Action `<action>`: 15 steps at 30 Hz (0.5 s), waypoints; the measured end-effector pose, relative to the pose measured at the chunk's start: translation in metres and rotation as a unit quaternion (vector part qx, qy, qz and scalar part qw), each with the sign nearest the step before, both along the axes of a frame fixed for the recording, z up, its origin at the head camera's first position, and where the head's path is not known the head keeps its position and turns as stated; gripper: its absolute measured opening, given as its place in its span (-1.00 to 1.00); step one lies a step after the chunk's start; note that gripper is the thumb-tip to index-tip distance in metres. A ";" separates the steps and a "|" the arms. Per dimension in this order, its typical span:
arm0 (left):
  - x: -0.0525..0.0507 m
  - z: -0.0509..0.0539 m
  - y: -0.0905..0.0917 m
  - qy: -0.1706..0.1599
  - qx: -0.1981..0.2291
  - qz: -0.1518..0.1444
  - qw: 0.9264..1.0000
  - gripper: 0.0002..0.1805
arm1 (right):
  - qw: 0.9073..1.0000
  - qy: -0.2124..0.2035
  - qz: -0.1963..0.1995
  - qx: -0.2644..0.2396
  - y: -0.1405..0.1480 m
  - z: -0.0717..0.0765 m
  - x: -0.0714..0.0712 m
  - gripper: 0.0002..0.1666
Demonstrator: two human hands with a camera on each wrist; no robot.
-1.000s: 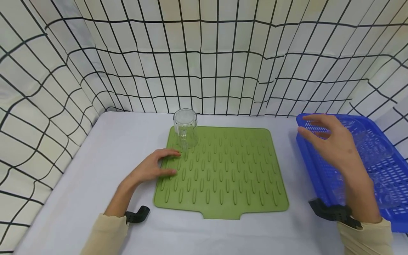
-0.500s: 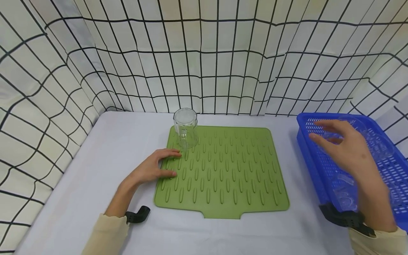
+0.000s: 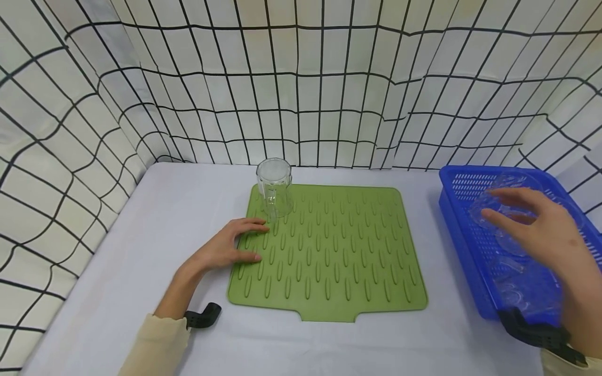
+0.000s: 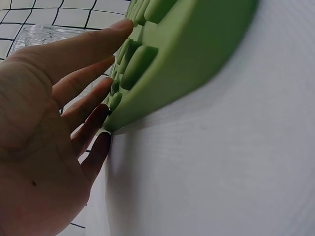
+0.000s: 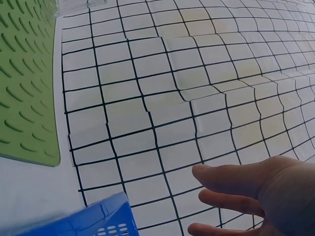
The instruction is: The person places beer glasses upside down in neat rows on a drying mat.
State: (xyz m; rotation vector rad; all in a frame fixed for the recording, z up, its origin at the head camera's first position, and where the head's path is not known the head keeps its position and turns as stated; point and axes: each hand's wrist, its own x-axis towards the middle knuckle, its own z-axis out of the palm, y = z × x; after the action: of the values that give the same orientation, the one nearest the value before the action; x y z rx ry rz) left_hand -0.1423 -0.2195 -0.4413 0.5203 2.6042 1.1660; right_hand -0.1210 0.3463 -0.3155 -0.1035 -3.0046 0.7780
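On the left edge of a green ridged mat [image 3: 329,250], my left hand [image 3: 226,244] rests with thumb and fingers spread apart. In the left wrist view the fingertips of that hand [image 4: 54,103] touch the mat's edge. A clear glass mug [image 3: 275,188] stands upside down at the mat's back left corner, just beyond those fingers. My right hand [image 3: 545,230] hovers over a blue basket [image 3: 453,230], thumb and fingers parted and nothing between them. Several clear glass items [image 3: 510,284] lie in the basket, partly hidden by the hand and arm; their exact kind is hard to tell.
A white cloth [image 3: 188,209] covers the table. White walls with a black grid [image 3: 320,94] rise behind it and at both sides. The basket stands at the right, a strip of cloth between it and the mat.
My right hand has moved rightward from the basket's left rim to over its inside, uncovering more of the glass items. The left hand and the mug have stayed in place.
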 end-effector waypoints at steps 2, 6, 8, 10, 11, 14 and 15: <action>0.000 0.000 0.000 0.001 0.000 -0.002 1.000 -0.30 | 1.000 -0.002 -0.005 0.004 0.005 -0.001 0.002 -0.21; -0.001 -0.002 0.000 0.003 0.001 -0.003 1.000 -0.30 | 1.000 -0.003 -0.010 0.011 0.013 -0.003 0.006 -0.21; -0.001 -0.002 0.000 0.005 0.001 -0.004 1.000 -0.30 | 1.000 0.000 -0.006 0.016 0.017 -0.004 0.007 -0.22; -0.001 -0.003 0.000 0.006 0.001 -0.004 1.000 -0.29 | 1.000 0.002 -0.002 0.021 0.020 -0.006 0.008 -0.22; -0.001 -0.003 0.000 0.008 0.000 -0.004 1.000 -0.29 | 1.000 0.002 0.000 0.023 0.022 -0.007 0.009 -0.23; -0.001 -0.004 0.000 0.010 -0.003 -0.003 1.000 -0.29 | 1.000 0.008 0.006 0.022 0.028 -0.010 0.011 -0.23; -0.001 -0.004 0.000 0.011 -0.004 -0.003 1.000 -0.29 | 1.000 0.011 0.007 0.022 0.030 -0.012 0.012 -0.24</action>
State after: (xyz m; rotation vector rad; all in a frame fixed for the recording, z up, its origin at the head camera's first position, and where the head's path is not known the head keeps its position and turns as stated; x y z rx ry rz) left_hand -0.1430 -0.2195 -0.4454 0.5413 2.6221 1.1535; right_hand -0.1091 0.3767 -0.3272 -0.0724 -3.0026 0.7090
